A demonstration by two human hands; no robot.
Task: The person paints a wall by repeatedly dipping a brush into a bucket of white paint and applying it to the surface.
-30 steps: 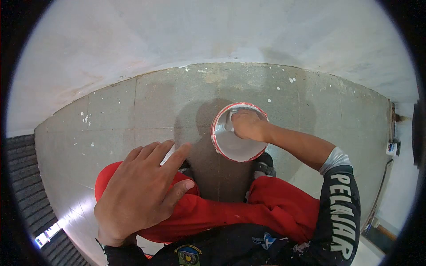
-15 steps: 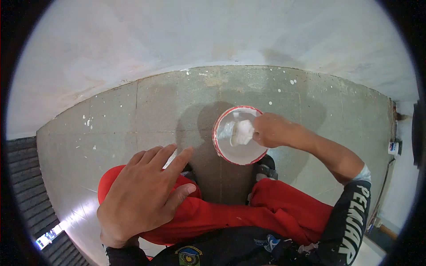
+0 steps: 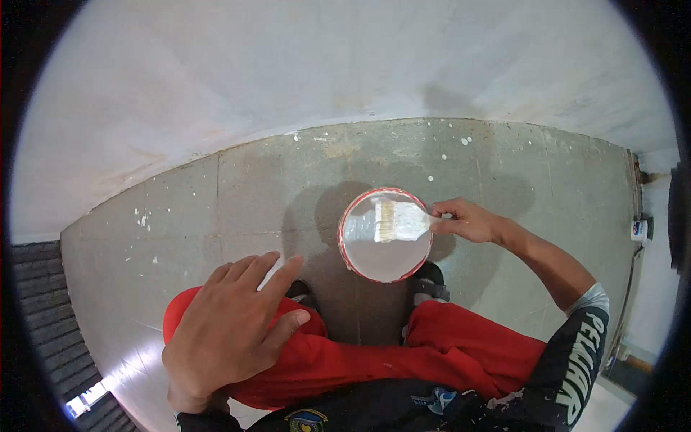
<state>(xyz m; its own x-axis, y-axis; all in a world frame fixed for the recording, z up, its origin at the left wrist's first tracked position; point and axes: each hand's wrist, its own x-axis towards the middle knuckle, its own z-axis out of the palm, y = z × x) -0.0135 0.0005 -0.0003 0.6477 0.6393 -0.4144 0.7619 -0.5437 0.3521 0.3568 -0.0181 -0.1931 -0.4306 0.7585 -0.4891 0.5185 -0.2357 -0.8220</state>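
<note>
My right hand (image 3: 466,219) grips a paintbrush (image 3: 403,220) by its handle. The brush is coated in white paint, with its bristles pointing left over the mouth of a bucket (image 3: 348,261). This round bucket has a red rim and stands on the floor between my feet; pale paint lies inside it. My left hand (image 3: 234,324) is open, fingers spread, above my left knee, and holds nothing.
A whitish wall (image 3: 288,65) curves across the top of the view. White paint spots dot the grey tiled floor (image 3: 252,187). Dark slatted panels (image 3: 50,302) are at the left. A small white container (image 3: 638,230) sits by the right wall.
My right hand has moved slightly right, and the brush has turned so its broad side and bristles now show flat above the bucket. The left hand stays almost where it was.
</note>
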